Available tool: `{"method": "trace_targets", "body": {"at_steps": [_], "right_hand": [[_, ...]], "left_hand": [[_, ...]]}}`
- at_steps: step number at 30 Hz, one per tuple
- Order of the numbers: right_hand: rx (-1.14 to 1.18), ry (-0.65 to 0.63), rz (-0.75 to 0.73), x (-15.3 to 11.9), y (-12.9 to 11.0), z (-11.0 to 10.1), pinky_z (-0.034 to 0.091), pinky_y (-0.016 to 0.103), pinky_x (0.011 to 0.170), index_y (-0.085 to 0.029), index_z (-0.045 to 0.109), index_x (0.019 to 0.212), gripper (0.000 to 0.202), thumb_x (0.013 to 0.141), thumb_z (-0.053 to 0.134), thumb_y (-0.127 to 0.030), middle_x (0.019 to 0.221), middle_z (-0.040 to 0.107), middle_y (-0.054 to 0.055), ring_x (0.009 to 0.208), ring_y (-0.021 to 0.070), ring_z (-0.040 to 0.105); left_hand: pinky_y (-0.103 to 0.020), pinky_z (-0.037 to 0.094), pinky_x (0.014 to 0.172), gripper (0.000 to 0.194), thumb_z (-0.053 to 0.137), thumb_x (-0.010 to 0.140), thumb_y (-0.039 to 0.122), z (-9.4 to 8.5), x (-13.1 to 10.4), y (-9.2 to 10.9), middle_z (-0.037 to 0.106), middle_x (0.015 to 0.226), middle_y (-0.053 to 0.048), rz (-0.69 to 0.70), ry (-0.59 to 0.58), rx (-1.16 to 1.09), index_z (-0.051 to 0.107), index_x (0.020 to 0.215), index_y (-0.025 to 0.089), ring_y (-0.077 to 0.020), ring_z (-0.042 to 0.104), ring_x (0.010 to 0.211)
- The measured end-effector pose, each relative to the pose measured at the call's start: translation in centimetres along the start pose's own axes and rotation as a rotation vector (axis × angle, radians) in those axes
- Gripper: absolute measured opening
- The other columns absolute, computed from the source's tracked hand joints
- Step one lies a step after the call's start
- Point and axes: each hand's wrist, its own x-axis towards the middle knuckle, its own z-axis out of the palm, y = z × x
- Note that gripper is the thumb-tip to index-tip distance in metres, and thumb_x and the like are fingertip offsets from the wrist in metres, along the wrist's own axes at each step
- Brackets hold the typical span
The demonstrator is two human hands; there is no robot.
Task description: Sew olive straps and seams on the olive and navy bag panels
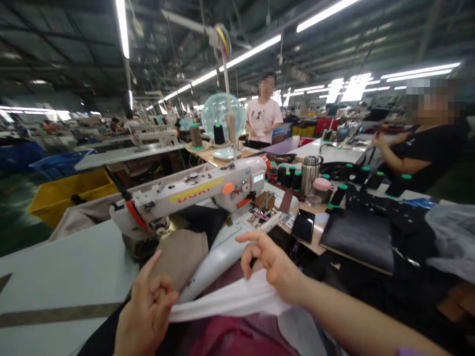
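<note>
A strip of white fabric (226, 299) is stretched between my two hands, just in front of the sewing machine. My left hand (144, 309) grips its left end with curled fingers, the index finger pointing up. At the other end, my right hand (272, 269) pinches the fabric, its index finger stretched out to the left. Beyond them stands the sewing machine (193, 190) with its pale narrow bed (218, 249). Grey-brown fabric (181, 254) lies under the machine arm, near my left hand. Dark red cloth (237, 338) is below the white strip.
On the right are a black phone (303, 226), a black notebook (358, 240), a steel flask (310, 175) and several thread cones (338, 195). A yellow bin (74, 193) stands at left. One person (264, 116) is behind the machine, another (426, 143) at right.
</note>
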Motion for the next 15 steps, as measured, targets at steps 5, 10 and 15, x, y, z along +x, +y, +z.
{"method": "trace_targets", "body": {"at_steps": [5, 10, 15], "right_hand": [[-0.33, -0.095, -0.08, 0.5, -1.1, -2.4, 0.037, 0.021, 0.054, -0.02, 0.04, 0.134, 0.075, 0.078, 0.066, -0.063, 0.083, 0.054, 0.0, 0.067, 0.0124, 0.05], [-0.489, -0.1, -0.093, 1.2, -2.6, -3.7, 0.035, 0.021, 0.05, -0.021, 0.039, 0.138, 0.079, 0.076, 0.073, -0.055, 0.088, 0.053, 0.001, 0.059, 0.0092, 0.047], [-0.558, -0.079, -0.073, 1.5, -2.9, -4.1, 0.035, 0.02, 0.048, -0.019, 0.041, 0.139, 0.079, 0.074, 0.077, -0.047, 0.089, 0.054, 0.001, 0.055, 0.0076, 0.046]], "left_hand": [[-0.022, 0.04, 0.051, 0.077, 0.05, 0.088, 0.063, 0.1, 0.9, 0.6, 0.066, 0.077, -0.002, 0.184, -0.048, 0.16, 0.032, 0.146, 0.015, -0.0132, 0.056, 0.051], [-0.02, 0.038, 0.049, 0.076, 0.052, 0.088, 0.064, 0.2, 2.3, 1.9, 0.066, 0.073, -0.001, 0.254, 0.01, 0.169, 0.036, 0.143, 0.014, -0.0105, 0.054, 0.048], [-0.019, 0.037, 0.048, 0.076, 0.056, 0.087, 0.06, 0.0, 3.1, 2.4, 0.065, 0.071, 0.0, 0.28, -0.024, 0.184, 0.034, 0.144, 0.014, -0.0096, 0.054, 0.048]]}}
